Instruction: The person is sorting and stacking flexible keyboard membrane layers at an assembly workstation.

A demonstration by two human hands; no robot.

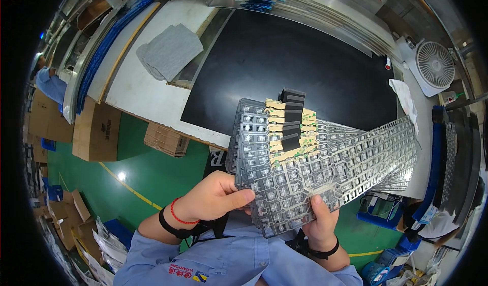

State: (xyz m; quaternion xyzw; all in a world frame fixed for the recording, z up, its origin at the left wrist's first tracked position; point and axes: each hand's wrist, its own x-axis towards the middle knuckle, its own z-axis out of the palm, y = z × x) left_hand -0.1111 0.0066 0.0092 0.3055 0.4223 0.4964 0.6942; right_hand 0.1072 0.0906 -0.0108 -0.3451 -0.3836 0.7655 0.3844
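A fanned stack of thin grey, perforated keyboard membrane sheets [290, 192] is held in front of me, tilted over the table's front edge. My left hand [223, 195] grips its near left edge, thumb on top and fingers underneath. My right hand [321, 222] pinches the near edge further right, thumb on the top sheet and fingers hidden below. Tan strips with green marks [277, 128] and black tabs [291, 133] stick out along the stack's far side. Toward the right the sheets spread apart, and their far ends lie over the table's right part.
A black mat [274, 57] covers the white table [132, 93]. Grey cloths [170, 52] lie at its left, a white fan [432, 65] stands at the far right. Cardboard boxes [96, 131] sit on the green floor. Another person [51, 87] is at the far left.
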